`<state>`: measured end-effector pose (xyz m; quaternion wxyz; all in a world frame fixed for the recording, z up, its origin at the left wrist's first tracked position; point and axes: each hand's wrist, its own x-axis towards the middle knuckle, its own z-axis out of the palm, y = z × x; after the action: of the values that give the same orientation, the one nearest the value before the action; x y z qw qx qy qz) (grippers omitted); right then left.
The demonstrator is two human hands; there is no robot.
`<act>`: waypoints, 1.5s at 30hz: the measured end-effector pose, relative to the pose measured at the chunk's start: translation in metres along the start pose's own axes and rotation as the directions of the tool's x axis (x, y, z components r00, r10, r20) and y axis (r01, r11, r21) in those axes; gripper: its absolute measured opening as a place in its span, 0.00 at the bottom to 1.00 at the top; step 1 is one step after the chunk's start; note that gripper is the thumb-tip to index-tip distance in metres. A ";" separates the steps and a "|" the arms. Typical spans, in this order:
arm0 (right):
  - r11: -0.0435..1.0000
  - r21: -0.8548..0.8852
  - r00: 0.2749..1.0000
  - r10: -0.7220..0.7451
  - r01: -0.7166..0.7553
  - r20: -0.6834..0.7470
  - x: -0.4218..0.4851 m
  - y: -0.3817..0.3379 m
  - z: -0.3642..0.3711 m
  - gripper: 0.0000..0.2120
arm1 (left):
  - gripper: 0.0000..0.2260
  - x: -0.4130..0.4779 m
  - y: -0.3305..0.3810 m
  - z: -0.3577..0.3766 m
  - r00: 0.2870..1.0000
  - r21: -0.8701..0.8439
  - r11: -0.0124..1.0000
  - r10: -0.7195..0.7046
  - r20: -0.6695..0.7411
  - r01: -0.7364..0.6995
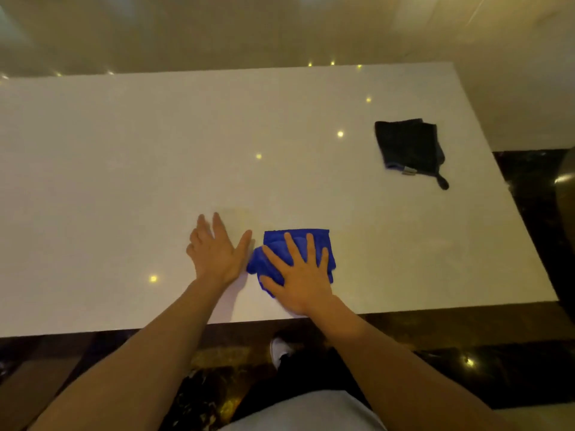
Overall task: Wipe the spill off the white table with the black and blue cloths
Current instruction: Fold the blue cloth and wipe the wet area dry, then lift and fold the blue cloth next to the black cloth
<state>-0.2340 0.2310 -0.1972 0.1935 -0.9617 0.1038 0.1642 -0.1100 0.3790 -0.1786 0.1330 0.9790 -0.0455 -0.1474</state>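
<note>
A folded blue cloth (311, 241) lies on the white table (124, 150) near its front edge. My right hand (298, 275) presses flat on the blue cloth with fingers spread. My left hand (214, 253) rests flat on the bare tabletop just left of the cloth, holding nothing. A faint yellowish smear (236, 214) shows on the table just beyond my left fingertips. A folded black cloth (409, 147) with a small loop and tag lies apart at the right rear of the table.
The table's front edge (186, 329) runs close below my hands and its right edge slants near the black cloth. Dark glossy marble floor (466, 368) lies below. My white shoe (278, 349) shows under the table edge. Ceiling lights reflect as bright dots.
</note>
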 end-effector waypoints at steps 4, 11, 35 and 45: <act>0.946 0.287 0.985 0.170 -0.151 -0.042 -0.001 0.031 -0.040 0.43 | 0.28 -0.045 0.041 0.020 0.980 -0.090 0.978 0.192 0.056 -0.187; 0.991 0.091 0.995 0.098 -0.097 -0.012 -0.036 0.030 -0.027 0.26 | 0.21 -0.087 0.057 0.033 0.978 -0.010 0.986 0.165 0.126 -0.165; -0.451 0.892 0.885 0.419 0.011 0.201 -0.104 0.230 -0.163 0.22 | 0.27 -0.056 0.271 0.005 0.567 -0.771 0.422 0.522 0.637 0.477; -0.302 0.900 0.690 0.579 -0.314 0.434 -0.046 0.300 -0.161 0.15 | 0.23 -0.012 0.345 0.065 0.742 -0.596 0.751 0.221 0.633 0.285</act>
<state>-0.3110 -0.0989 -0.1425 0.7233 -0.3993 0.5633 0.0063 -0.1580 0.0327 -0.1402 0.4410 0.7469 -0.0170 -0.4973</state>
